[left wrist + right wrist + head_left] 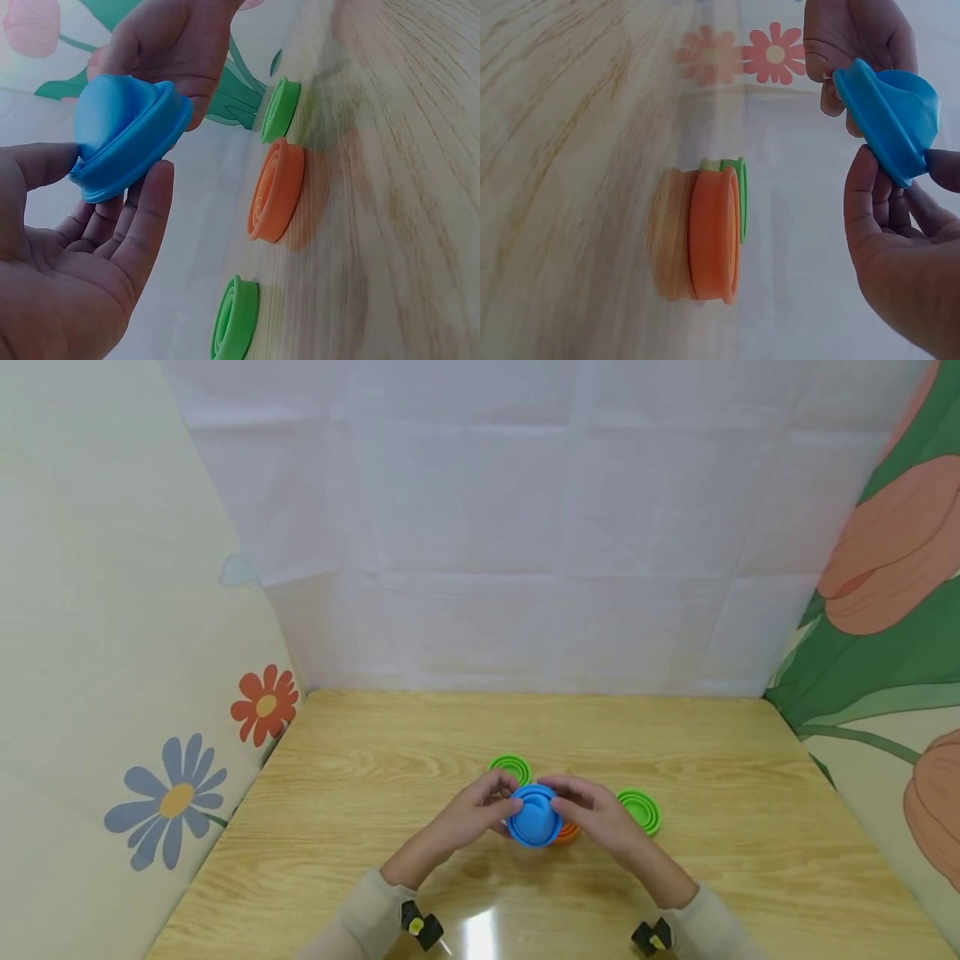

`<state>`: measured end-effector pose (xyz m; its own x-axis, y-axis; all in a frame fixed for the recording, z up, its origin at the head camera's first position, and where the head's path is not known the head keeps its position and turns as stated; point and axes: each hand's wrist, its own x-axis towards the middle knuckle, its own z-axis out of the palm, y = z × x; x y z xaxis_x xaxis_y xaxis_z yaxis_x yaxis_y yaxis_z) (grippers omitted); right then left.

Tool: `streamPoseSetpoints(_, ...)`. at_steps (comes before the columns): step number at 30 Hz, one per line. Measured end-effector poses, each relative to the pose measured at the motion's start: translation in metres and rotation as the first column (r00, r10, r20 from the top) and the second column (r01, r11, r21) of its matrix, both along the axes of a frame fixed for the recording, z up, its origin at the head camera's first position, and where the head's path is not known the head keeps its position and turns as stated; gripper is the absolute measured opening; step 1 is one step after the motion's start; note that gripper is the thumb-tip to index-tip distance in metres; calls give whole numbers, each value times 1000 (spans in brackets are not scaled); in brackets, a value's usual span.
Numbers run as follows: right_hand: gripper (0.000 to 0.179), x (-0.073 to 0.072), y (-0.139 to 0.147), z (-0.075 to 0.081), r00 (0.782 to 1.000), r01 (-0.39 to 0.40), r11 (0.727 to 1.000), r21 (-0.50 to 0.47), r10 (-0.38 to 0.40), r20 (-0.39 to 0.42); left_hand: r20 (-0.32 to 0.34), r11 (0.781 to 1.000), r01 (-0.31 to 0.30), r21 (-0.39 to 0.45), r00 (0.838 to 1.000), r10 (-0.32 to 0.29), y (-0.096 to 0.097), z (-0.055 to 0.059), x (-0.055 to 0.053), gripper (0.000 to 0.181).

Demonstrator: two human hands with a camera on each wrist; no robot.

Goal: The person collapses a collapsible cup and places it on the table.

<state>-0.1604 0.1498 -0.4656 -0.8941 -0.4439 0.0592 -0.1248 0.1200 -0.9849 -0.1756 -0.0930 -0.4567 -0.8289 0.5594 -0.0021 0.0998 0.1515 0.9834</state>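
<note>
A blue collapsible cup is held up above the table between my two hands, its middle bulging unevenly out of the thick rim. My left hand pinches the rim on one side, thumb on the bulging face and fingers behind, as the left wrist view shows. From the other side my right hand grips the rim, its thumb against the bulge in the right wrist view. Below the hands an orange collapsible cup lies flattened on the table, partly hidden in the head view.
Two flattened green collapsible cups lie on the wood-grain table: one green cup beyond my left hand, another green cup beside my right wrist. A white cloth hangs at the back, with flower-printed cloths at both sides.
</note>
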Motion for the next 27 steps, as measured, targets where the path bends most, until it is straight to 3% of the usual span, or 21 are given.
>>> streamPoseSetpoints(7, 44, 0, -1, 0, 999, 33, 999, -1, -33, -17, -2, 1000, 20, 10, 1000, -20, -3, 1, 1, 37)
streamPoseSetpoints(15, 51, 1, -1, 1, 999, 14, 1000, -21, -15, -39, 71, 990, -32, 135, 997, 23, -3, 2, 0, 40)
streamPoseSetpoints(20, 49, -1, -1, 3, 997, 5, 1000, -9, -6, -78, 63, 990, -3, 142, 998, -6, -5, 2, -1, 41)
streamPoseSetpoints(27, 46, 0, -2, 5, 999, -16, 999, -52, 14, -45, 91, 992, -3, 129, 996, -9, -7, 0, -2, 36)
